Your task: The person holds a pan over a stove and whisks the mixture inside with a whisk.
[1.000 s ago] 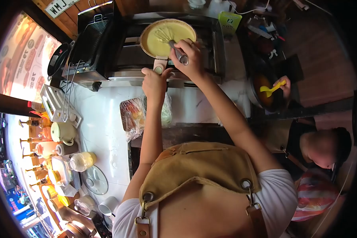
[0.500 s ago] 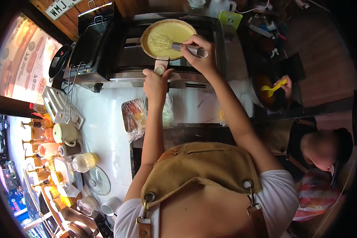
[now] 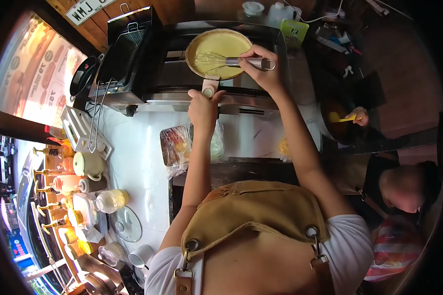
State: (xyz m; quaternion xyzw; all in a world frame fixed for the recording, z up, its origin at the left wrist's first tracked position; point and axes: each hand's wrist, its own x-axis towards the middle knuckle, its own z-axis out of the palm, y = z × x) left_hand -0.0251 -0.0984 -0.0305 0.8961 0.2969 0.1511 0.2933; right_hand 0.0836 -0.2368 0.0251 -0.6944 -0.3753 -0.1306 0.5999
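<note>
A round pan (image 3: 192, 41) of pale yellow, creamy mixture rests on the black stovetop. My left hand (image 3: 203, 108) is closed around the pan's light handle (image 3: 211, 86), thumb near its round button. In my right hand (image 3: 262, 69) is the metal handle of a whisk (image 3: 230, 62); its wires lie in the mixture, pointing left. Below the stove, a plastic-wrapped tray of reddish food (image 3: 174, 146) sits on the white counter beside my left forearm, with a wrapped pale green item (image 3: 216, 141) on the other side.
At left stand a black grill (image 3: 128, 56), a white slotted rack (image 3: 83, 132), pump bottles (image 3: 59, 164), a jar (image 3: 112, 201) and a glass lid (image 3: 126, 223). On the right, another person's hand (image 3: 361, 116) holds a yellow utensil over a dark pan (image 3: 335, 129).
My right hand has moved right and slightly down, and the whisk has turned from slanting to nearly level. The whole view has shifted a little. The other person's yellow utensil has tilted.
</note>
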